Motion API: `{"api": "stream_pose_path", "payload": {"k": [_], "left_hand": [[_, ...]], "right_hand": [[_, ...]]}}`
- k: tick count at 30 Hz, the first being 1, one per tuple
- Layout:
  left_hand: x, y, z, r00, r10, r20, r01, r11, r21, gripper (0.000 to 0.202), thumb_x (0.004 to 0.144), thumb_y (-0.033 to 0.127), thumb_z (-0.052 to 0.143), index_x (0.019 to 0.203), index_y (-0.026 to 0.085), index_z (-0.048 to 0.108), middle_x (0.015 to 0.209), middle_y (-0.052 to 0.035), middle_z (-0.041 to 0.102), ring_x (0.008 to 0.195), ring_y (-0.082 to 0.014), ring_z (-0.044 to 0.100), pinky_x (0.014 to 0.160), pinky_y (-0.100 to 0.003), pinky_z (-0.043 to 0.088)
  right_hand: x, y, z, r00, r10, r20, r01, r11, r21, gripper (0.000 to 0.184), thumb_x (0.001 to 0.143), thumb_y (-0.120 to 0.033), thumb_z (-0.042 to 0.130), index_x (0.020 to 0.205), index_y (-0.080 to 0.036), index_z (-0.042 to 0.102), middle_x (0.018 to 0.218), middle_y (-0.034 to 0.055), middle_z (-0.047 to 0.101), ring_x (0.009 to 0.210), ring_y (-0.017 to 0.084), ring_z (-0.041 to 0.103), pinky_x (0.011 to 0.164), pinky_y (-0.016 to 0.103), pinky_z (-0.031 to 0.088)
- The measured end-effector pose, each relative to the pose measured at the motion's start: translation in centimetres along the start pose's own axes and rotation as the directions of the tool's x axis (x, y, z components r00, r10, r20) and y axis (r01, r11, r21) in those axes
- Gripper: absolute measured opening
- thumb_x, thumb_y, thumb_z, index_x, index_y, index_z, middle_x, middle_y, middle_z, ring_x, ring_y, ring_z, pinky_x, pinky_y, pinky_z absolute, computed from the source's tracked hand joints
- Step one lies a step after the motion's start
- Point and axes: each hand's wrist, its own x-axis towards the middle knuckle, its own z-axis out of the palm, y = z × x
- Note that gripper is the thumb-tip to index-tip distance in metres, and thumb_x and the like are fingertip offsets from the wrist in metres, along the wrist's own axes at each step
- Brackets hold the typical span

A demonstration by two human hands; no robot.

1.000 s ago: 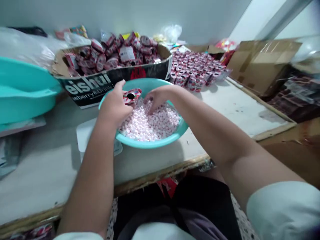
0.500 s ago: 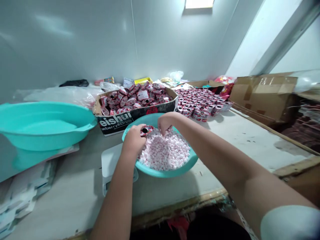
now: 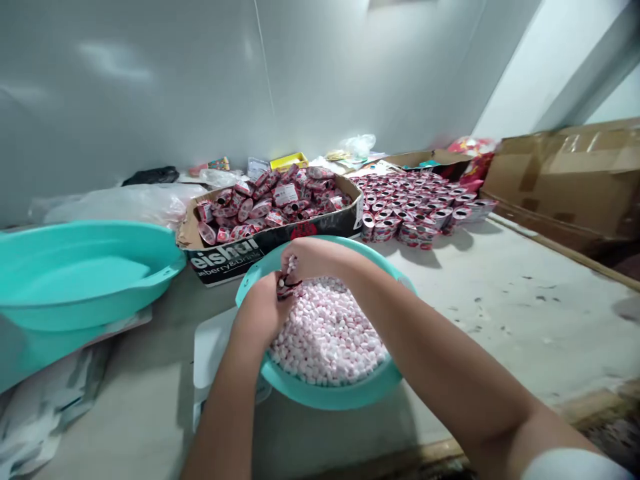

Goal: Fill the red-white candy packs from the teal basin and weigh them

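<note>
A teal basin (image 3: 327, 397) in front of me is heaped with small pink and white candies (image 3: 327, 337). Over its far left side my left hand (image 3: 260, 310) is closed round a small red patterned packet (image 3: 286, 283), mostly hidden by my fingers. My right hand (image 3: 313, 258) is pinched at the packet's top, fingers together, and touches the left hand. I cannot see what the right fingers hold.
A cardboard box (image 3: 260, 243) of red packets stands just behind the basin. Rows of upright red packets (image 3: 415, 207) fill the back right. A second, larger teal basin (image 3: 85, 280) is at the left, a white scale (image 3: 213, 347) under the near basin, and a brown carton (image 3: 565, 177) at the right.
My right hand has lifted out of the candies and come to the packet in my left hand. The view has tilted up and closer to the basin.
</note>
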Motion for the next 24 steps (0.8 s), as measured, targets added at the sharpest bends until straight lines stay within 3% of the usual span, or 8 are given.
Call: {"api": "stream_pose_path", "payload": {"k": [5,10,13,15,18,21,23,24], "left_hand": [[0.2,-0.4,0.2,0.998,0.011,-0.055,-0.012,1.000,-0.005,0.020,0.086,0.023,0.073,0.105,0.019,0.067,0.098,-0.0037,0.072,0.093,-0.0244,0.067,0.074,-0.029,0.046],[0.3,-0.5,0.2,0.994,0.037,-0.099,-0.035,0.999,0.025,0.031,0.085,0.026,0.075,0.114,0.018,0.066,0.104,-0.0052,0.072,0.098,-0.0253,0.067,0.079,-0.029,0.048],[0.1,-0.3,0.1,0.994,-0.014,-0.105,0.014,1.000,0.004,0.036,0.085,0.025,0.074,0.120,0.020,0.065,0.103,-0.0042,0.074,0.098,-0.0244,0.069,0.078,-0.028,0.049],[0.0,-0.2,0.0,0.993,-0.034,-0.117,0.034,0.999,-0.002,0.036,0.085,0.023,0.075,0.120,0.020,0.065,0.104,-0.0043,0.074,0.099,-0.0241,0.068,0.081,-0.028,0.050],[-0.3,-0.1,0.0,0.990,-0.014,-0.139,0.012,1.000,-0.017,0.033,0.084,0.019,0.074,0.116,0.020,0.067,0.109,-0.0045,0.073,0.102,-0.0233,0.067,0.085,-0.028,0.049],[-0.5,-0.2,0.1,0.988,0.002,-0.154,-0.009,0.999,-0.042,0.037,0.080,0.010,0.071,0.116,0.021,0.068,0.113,-0.0039,0.072,0.102,-0.0225,0.067,0.085,-0.027,0.049],[-0.6,-0.3,0.0,0.985,0.007,-0.175,-0.018,0.998,-0.062,0.039,0.078,0.009,0.070,0.115,0.022,0.068,0.112,-0.0032,0.072,0.102,-0.0223,0.067,0.085,-0.027,0.049],[-0.7,-0.4,0.0,0.983,0.010,-0.184,-0.023,0.997,-0.070,0.038,0.079,0.010,0.071,0.114,0.022,0.069,0.111,-0.0028,0.073,0.101,-0.0223,0.067,0.084,-0.027,0.049]], "right_hand": [[-0.6,-0.8,-0.4,0.995,-0.068,-0.075,0.067,0.998,-0.008,0.028,0.072,-0.019,0.077,0.100,-0.018,0.078,0.089,-0.0004,0.072,0.073,0.010,0.058,0.061,0.020,0.039],[-0.9,-0.6,-0.5,0.973,-0.150,-0.176,0.163,0.985,0.060,0.043,0.074,-0.018,0.079,0.117,-0.019,0.073,0.097,0.0013,0.071,0.079,0.011,0.061,0.067,0.020,0.042],[-0.9,-0.3,-0.7,0.984,-0.127,-0.128,0.147,0.975,0.167,0.058,0.082,-0.025,0.076,0.139,-0.023,0.060,0.095,0.0016,0.072,0.075,0.012,0.062,0.065,0.021,0.043],[-0.7,0.4,-1.1,0.989,-0.066,-0.135,0.095,0.972,0.213,0.053,0.092,-0.028,0.066,0.144,-0.024,0.054,0.100,0.0032,0.072,0.076,0.013,0.063,0.066,0.022,0.045],[-0.3,2.0,-1.6,0.980,0.069,-0.189,-0.050,0.993,0.106,0.046,0.094,-0.020,0.057,0.141,-0.022,0.056,0.113,0.0062,0.071,0.085,0.016,0.064,0.066,0.021,0.046],[0.3,3.3,-1.0,0.988,0.148,0.043,-0.145,0.987,-0.071,0.058,0.075,-0.014,0.077,0.132,-0.018,0.066,0.118,0.0072,0.070,0.089,0.018,0.065,0.068,0.022,0.047],[0.9,3.5,0.2,0.941,0.185,0.284,-0.153,0.979,-0.132,0.068,0.060,-0.014,0.087,0.126,-0.017,0.071,0.113,0.0064,0.072,0.086,0.019,0.066,0.070,0.023,0.050],[1.2,3.3,0.8,0.929,0.165,0.330,-0.126,0.982,-0.138,0.070,0.055,-0.016,0.090,0.123,-0.017,0.073,0.107,0.0054,0.073,0.082,0.019,0.067,0.069,0.024,0.051]]}}
